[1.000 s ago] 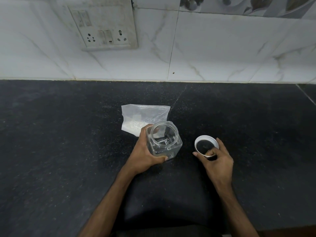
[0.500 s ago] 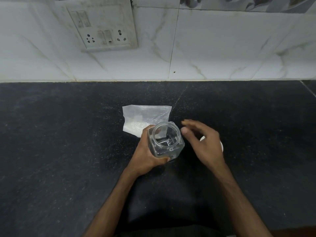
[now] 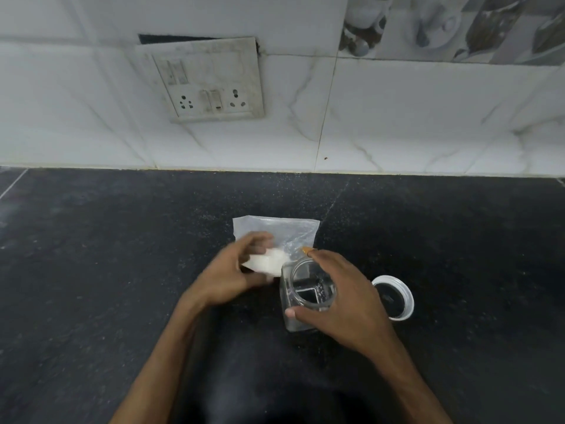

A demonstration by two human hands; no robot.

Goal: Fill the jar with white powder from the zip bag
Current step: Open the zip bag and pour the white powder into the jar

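A clear square jar [image 3: 301, 301] stands upright and open on the black counter, with nothing inside. My right hand [image 3: 345, 298] wraps around its right side and rim. Just behind and to the left lies a clear zip bag [image 3: 286, 234] with white powder [image 3: 269, 261] in its near corner. My left hand [image 3: 232, 270] is blurred over the bag's near left part, fingers curled at the powder; whether it grips the bag is unclear. The white jar lid [image 3: 408, 296] lies upside down to the right of the jar.
The black stone counter [image 3: 107, 270] runs back to a white tiled wall [image 3: 397, 123]. A switch and socket plate [image 3: 211, 84] is set in the wall above the bag.
My right hand left the lid on the counter and took the jar. My left hand let go of the jar and moved back to the zip bag.
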